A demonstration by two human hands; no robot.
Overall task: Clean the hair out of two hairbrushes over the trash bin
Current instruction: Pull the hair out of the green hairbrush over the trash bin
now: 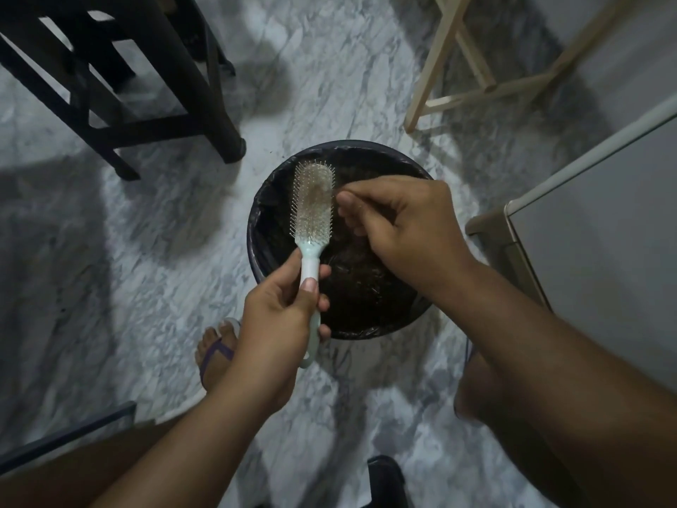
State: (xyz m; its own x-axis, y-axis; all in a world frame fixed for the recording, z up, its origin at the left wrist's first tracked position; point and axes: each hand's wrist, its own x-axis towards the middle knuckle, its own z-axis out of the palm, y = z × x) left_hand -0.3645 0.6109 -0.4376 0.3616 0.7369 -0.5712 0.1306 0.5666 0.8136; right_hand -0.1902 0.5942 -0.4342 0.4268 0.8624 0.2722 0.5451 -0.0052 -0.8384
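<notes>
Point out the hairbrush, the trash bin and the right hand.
hairbrush (314, 205): head view, on the hair-matted bristle pad.
trash bin (258, 214): head view, on its left rim.
right hand (406, 223): head view, on the back of the hand.

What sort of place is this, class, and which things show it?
Probably a room in a home: marble-patterned floor, a dark wooden chair, a lined trash bin and a sandalled foot.

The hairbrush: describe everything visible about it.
The hairbrush is a narrow, pale mint, plastic-looking paddle brush with thin pins. A mat of brownish hair lies among the pins. It is held bristles up above the trash bin. The left hand grips its handle, whose looped end shows below the hand; the right hand pinches at the head's right edge.
</notes>
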